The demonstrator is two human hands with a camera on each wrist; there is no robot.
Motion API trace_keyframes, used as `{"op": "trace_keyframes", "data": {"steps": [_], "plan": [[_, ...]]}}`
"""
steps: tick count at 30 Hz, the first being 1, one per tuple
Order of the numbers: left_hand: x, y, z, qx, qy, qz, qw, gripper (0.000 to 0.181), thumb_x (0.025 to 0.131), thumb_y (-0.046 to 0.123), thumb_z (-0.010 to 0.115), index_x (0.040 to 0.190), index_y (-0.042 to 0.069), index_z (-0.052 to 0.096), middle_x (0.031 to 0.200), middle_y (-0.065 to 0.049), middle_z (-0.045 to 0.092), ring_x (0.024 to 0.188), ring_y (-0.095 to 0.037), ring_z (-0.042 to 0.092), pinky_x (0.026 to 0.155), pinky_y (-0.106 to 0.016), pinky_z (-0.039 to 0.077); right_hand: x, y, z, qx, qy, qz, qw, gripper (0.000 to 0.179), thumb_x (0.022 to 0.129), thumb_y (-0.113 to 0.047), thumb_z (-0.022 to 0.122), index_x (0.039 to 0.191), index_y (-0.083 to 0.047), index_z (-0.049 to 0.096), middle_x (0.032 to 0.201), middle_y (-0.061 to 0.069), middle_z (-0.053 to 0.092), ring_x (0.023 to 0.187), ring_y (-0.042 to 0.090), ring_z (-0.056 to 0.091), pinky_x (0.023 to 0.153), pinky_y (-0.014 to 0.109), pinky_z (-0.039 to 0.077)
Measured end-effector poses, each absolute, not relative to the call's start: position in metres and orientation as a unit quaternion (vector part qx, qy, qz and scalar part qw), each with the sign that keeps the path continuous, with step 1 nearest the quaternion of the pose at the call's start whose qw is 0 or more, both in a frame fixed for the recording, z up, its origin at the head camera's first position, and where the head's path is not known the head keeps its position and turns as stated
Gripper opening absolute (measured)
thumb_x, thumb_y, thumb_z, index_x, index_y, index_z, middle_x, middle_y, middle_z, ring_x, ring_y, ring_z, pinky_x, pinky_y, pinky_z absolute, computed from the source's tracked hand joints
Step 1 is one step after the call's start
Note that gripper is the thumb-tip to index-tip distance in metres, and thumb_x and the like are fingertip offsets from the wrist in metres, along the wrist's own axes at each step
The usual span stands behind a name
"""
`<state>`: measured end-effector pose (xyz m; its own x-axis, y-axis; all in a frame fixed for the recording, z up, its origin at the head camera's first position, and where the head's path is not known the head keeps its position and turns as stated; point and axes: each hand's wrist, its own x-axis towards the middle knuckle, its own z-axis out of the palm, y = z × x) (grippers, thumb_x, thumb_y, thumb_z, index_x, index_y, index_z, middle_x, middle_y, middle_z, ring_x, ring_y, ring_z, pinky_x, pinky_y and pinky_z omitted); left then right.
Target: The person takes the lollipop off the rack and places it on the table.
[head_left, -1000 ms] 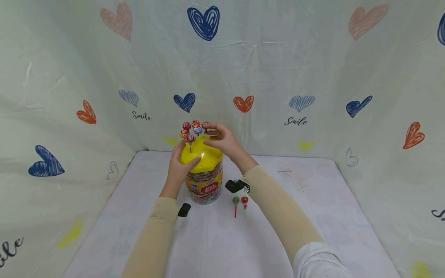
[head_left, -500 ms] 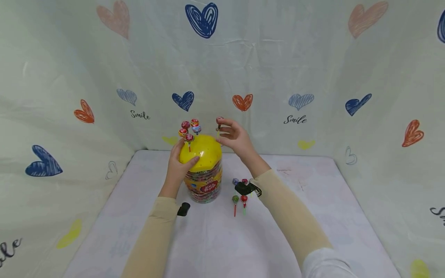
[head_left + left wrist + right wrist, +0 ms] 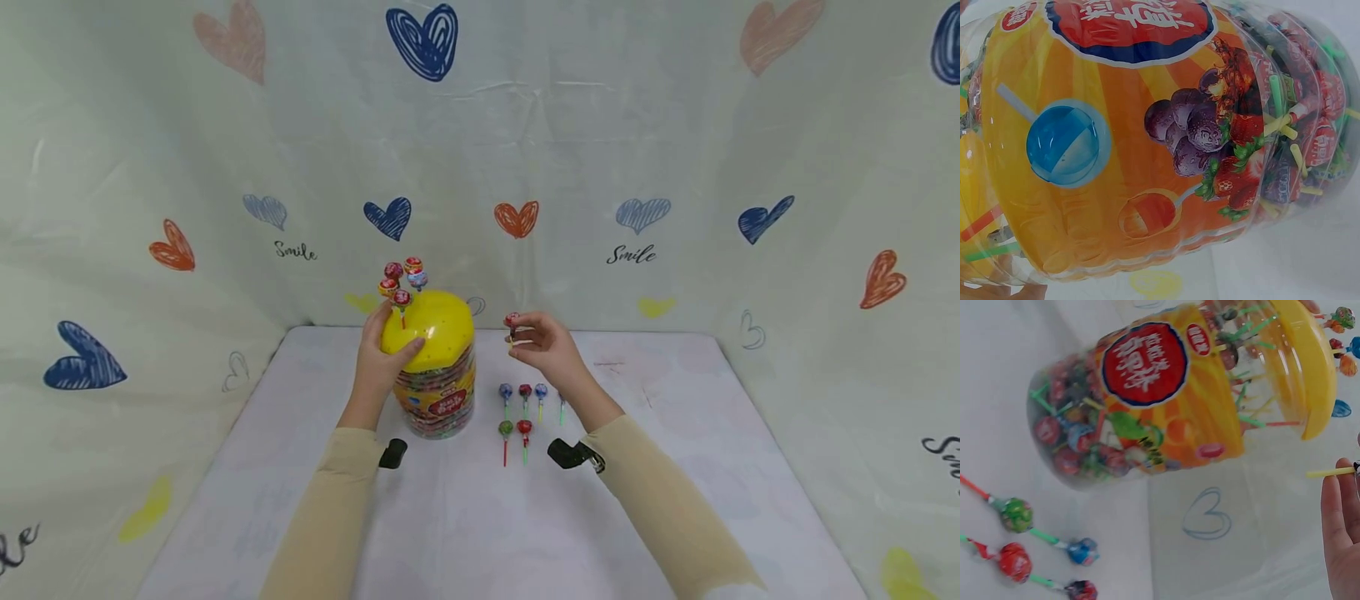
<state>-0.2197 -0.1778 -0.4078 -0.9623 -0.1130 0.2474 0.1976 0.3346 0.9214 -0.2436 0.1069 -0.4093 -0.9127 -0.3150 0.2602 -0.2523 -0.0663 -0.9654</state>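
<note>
Jar (image 3: 437,406), one, upright on bench (image 3: 450,525); yellow lid (image 3: 435,325) clasped by left hand (image 3: 377,360) (presumably for steadiness). Lollipop (image 3: 512,320), one, pinched stick-down by fingers (image 3: 536,317) of right hand (image 3: 551,346).

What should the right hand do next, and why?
Perhaps lower the reddish-wrapped, yellow-sticked lollipop in the right hand onto the white table, beside the red-wrapped, green-sticked lollipop. The held one clears the yellow plastic lid, and the near row shows fewer lollipops than the far row.
</note>
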Motion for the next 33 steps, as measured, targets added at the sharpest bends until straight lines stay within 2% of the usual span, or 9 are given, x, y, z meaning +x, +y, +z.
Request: {"op": "trace_keyframes", "data": {"steps": [12, 18, 23, 30, 33], "plan": [[-0.217, -0.177, -0.414, -0.01, -0.802, -0.583, 0.128, 0.083, 0.086, 0.035, 0.073, 0.154, 0.018, 0.029, 0.158, -0.004, 0.021, 0.14, -0.03, 0.027, 0.113, -0.046, 0.029, -0.22, 0.14, -0.464, -0.124, 0.706, -0.694, 0.068, 0.037, 0.087, 0.01, 0.064, 0.12, -0.002, 0.051, 0.127, 0.017, 0.056, 0.104, 0.03, 0.06, 0.085, 0.037, 0.055], [-0.217, -0.178, -0.413, -0.012, -0.804, -0.581, 0.127, 0.083, 0.086, 0.035, 0.073, 0.154, 0.018, 0.029, 0.159, -0.004, 0.02, 0.139, -0.03, 0.028, 0.113, -0.046, 0.03, -0.217, 0.148, -0.49, -0.081, 0.701, -0.705, 0.075, 0.04, 0.083, 0.015, 0.065, 0.116, 0.0, 0.048, 0.123, 0.021, 0.057, 0.094, 0.024, 0.063, 0.081, 0.032, 0.056], [-0.217, -0.178, -0.411, -0.015, -0.804, -0.58, 0.126, 0.083, 0.086, 0.035, 0.073, 0.154, 0.018, 0.029, 0.159, -0.004, 0.02, 0.139, -0.03, 0.028, 0.112, -0.046, 0.03, -0.214, 0.155, -0.508, -0.045, 0.708, -0.7, 0.081, 0.042, 0.083, 0.018, 0.062, 0.119, 0.001, 0.047, 0.121, 0.023, 0.056, 0.09, 0.02, 0.062, 0.078, 0.029, 0.057], [-0.22, -0.178, -0.41, -0.033, -0.789, -0.597, 0.138, 0.081, 0.086, 0.029, 0.072, 0.154, 0.016, 0.03, 0.158, -0.005, 0.021, 0.141, -0.029, 0.026, 0.114, -0.045, 0.027, -0.21, 0.162, -0.525, -0.018, 0.723, -0.685, 0.091, 0.046, 0.083, 0.015, 0.066, 0.123, 0.001, 0.047, 0.121, 0.029, 0.056, 0.088, 0.018, 0.065, 0.076, 0.029, 0.057], [-0.221, -0.178, -0.41, -0.033, -0.79, -0.596, 0.138, 0.081, 0.086, 0.029, 0.072, 0.154, 0.016, 0.03, 0.158, -0.005, 0.021, 0.14, -0.029, 0.027, 0.114, -0.045, 0.028, -0.209, 0.164, -0.532, -0.005, 0.728, -0.679, 0.092, 0.049, 0.082, 0.013, 0.068, 0.126, 0.0, 0.05, 0.122, 0.027, 0.057, 0.089, 0.019, 0.066, 0.077, 0.03, 0.057]]}}
